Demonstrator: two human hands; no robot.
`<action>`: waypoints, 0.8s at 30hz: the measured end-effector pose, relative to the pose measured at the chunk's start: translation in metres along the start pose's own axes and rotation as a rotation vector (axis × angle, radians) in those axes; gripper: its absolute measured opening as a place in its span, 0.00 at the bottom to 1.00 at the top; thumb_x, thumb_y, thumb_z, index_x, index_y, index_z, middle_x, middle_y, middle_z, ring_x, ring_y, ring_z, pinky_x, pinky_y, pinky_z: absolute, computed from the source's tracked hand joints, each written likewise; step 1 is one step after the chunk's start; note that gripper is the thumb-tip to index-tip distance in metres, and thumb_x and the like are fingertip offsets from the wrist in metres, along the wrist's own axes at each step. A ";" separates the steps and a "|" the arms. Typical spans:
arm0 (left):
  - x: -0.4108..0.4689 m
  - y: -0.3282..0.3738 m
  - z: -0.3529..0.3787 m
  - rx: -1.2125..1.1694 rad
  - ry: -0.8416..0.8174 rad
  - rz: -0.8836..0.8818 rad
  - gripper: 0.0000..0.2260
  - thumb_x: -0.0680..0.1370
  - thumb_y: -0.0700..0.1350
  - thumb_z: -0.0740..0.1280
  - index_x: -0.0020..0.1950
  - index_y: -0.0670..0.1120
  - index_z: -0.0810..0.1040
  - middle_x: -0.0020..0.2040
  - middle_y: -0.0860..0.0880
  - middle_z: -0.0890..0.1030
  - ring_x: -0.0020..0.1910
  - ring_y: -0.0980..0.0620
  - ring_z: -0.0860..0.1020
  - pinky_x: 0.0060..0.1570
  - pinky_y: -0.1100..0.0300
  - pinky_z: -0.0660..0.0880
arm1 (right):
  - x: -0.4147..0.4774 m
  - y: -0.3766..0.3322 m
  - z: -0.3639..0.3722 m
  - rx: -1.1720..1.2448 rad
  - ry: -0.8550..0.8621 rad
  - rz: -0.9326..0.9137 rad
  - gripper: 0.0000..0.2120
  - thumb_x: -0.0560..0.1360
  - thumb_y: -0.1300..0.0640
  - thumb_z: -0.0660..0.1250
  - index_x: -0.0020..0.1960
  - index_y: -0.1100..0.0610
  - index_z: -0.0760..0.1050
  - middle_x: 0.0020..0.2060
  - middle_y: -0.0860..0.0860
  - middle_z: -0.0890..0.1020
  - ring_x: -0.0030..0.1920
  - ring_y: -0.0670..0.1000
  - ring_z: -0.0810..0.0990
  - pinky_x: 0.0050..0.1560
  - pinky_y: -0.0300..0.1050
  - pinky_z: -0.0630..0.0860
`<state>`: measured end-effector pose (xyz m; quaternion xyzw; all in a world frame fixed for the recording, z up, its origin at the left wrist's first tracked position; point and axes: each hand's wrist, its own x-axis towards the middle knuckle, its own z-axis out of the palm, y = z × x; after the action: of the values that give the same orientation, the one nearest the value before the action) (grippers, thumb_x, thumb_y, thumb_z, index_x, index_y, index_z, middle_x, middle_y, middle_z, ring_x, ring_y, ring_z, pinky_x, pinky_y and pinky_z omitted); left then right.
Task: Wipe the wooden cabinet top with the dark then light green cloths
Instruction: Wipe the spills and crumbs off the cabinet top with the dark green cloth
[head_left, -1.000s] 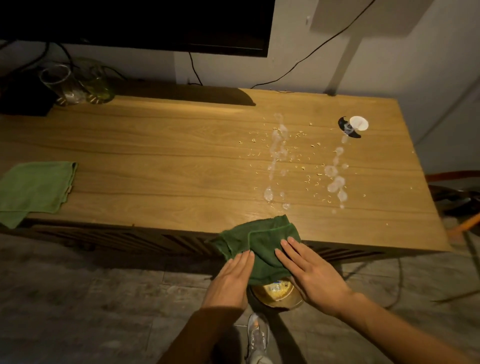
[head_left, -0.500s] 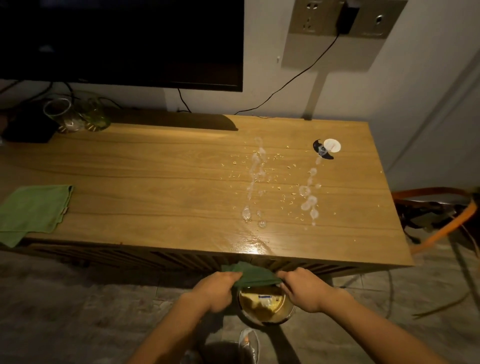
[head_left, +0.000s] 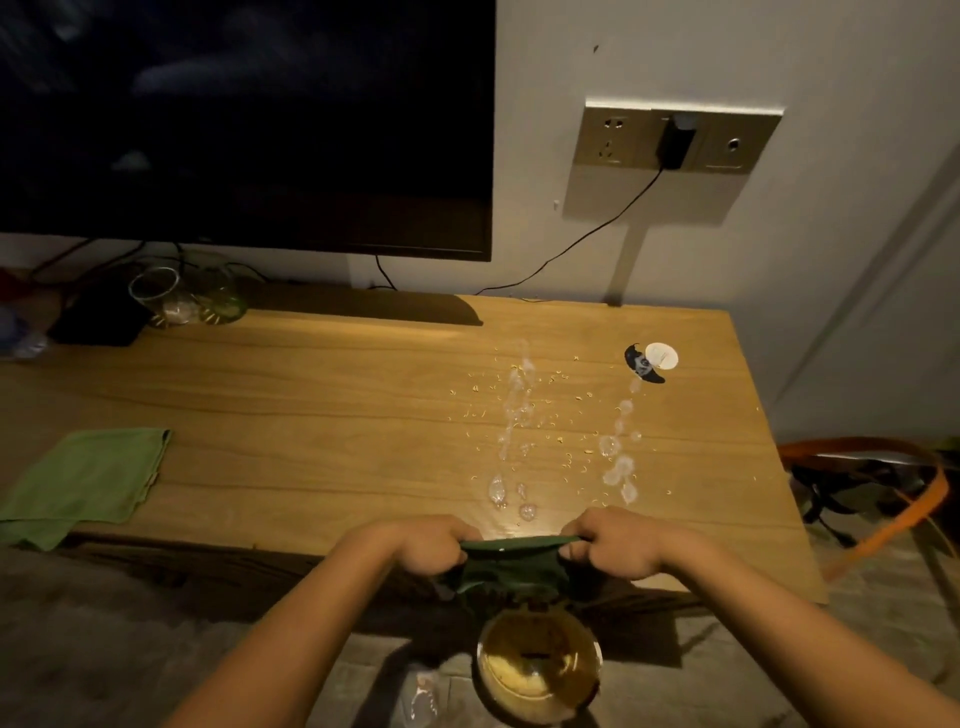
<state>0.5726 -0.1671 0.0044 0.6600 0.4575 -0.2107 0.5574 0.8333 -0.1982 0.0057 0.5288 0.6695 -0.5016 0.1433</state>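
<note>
My left hand (head_left: 426, 545) and right hand (head_left: 618, 545), fists now clamped on the dark cloth (head_left: 511, 564), have lifted it off the tabletop (head_left: 311, 415) over the bowl (head_left: 537, 670) below

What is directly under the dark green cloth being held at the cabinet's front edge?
Below the dark green cloth, stretched between the left hand and right hand, a round gold-toned bowl sits on the floor. The cloth covers none of it; its yellowish contents are unclear.
</note>
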 end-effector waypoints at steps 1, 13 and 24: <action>-0.002 0.003 -0.014 -0.022 0.023 0.018 0.16 0.80 0.35 0.56 0.64 0.44 0.76 0.61 0.41 0.80 0.61 0.43 0.77 0.63 0.50 0.73 | 0.000 -0.007 -0.016 -0.009 0.012 -0.005 0.10 0.82 0.48 0.59 0.44 0.46 0.74 0.42 0.47 0.79 0.45 0.48 0.76 0.46 0.45 0.71; 0.037 0.012 -0.227 -0.016 0.619 0.212 0.17 0.81 0.39 0.57 0.66 0.55 0.72 0.56 0.49 0.78 0.50 0.53 0.76 0.42 0.59 0.71 | 0.107 -0.076 -0.204 -0.038 0.554 -0.060 0.09 0.82 0.54 0.58 0.57 0.48 0.76 0.44 0.49 0.81 0.44 0.49 0.78 0.45 0.47 0.77; 0.189 -0.087 -0.265 0.412 0.695 0.244 0.34 0.78 0.32 0.58 0.79 0.52 0.52 0.80 0.53 0.50 0.78 0.54 0.48 0.74 0.57 0.50 | 0.281 -0.032 -0.193 -0.199 0.615 0.032 0.18 0.81 0.53 0.57 0.71 0.49 0.66 0.64 0.56 0.75 0.61 0.59 0.75 0.62 0.54 0.72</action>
<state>0.5314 0.1449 -0.1148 0.8388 0.4851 0.0048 0.2472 0.7591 0.1215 -0.0920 0.6493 0.7188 -0.2482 -0.0069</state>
